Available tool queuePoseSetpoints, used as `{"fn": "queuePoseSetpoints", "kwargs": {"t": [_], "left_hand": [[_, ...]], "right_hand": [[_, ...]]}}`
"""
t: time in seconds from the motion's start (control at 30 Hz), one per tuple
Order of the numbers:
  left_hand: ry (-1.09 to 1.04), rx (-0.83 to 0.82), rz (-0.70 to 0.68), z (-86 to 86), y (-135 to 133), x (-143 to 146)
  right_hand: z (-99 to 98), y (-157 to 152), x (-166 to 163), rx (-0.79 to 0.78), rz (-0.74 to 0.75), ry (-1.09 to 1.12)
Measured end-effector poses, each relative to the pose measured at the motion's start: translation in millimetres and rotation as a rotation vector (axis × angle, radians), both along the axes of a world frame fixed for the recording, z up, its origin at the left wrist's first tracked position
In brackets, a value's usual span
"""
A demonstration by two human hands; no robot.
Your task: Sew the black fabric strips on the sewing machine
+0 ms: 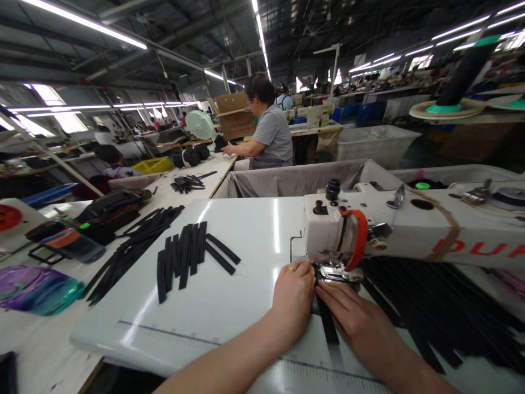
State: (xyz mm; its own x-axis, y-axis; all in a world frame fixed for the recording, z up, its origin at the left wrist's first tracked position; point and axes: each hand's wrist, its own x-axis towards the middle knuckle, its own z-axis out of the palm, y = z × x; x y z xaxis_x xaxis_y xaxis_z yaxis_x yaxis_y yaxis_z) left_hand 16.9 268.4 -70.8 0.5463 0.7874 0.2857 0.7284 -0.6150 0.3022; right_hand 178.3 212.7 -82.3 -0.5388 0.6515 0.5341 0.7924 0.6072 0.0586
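Observation:
A black strap (328,323) lies on the white sewing table (229,306), running under the presser foot (336,271) of a white sewing machine (410,230). My left hand (293,298) rests curled at the strap's left side, its fingertips pinching the strap by the foot. On the strap's right side my right hand (353,314) lies with its fingers stretched flat and pressing it down. A row of several cut black straps (184,254) lies to the left of my hands.
A heap of black straps (443,312) lies under the machine arm on the right, and more straps (131,246) spill off the table's left side. A purple-teal pouch (36,290) and bags sit at the left. A person in grey (270,131) works at the bench ahead, behind a cloth-lined bin (295,180).

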Motion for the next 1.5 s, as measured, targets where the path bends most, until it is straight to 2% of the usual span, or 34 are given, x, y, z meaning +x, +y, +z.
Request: {"fn": "queuePoseSetpoints", "kwargs": {"t": [0.37, 0.53, 0.67, 0.87, 1.23, 1.5], "left_hand": [[-0.047, -0.051, 0.033, 5.0, -2, 3], [-0.152, -0.045, -0.031, 2.6, -2, 1], [-0.173, -0.045, -0.017, -0.6, -3, 0], [-0.178, -0.043, -0.031, 1.6, -5, 0], [-0.093, -0.031, -0.030, 4.4, -6, 2], [-0.099, -0.025, -0.020, 3.4, -7, 2]], "right_hand": [[0.5, 3, 4, -0.078, -0.042, 0.068], [3.8, 0, 10, -0.178, 0.044, 0.179], [7.3, -5, 13, -0.239, 0.109, 0.245], [7.3, -3, 16, -0.230, 0.125, 0.261], [4.0, 8, 13, -0.036, -0.070, 0.046], [-0.5, 11, 13, -0.054, -0.101, 0.031]]}}
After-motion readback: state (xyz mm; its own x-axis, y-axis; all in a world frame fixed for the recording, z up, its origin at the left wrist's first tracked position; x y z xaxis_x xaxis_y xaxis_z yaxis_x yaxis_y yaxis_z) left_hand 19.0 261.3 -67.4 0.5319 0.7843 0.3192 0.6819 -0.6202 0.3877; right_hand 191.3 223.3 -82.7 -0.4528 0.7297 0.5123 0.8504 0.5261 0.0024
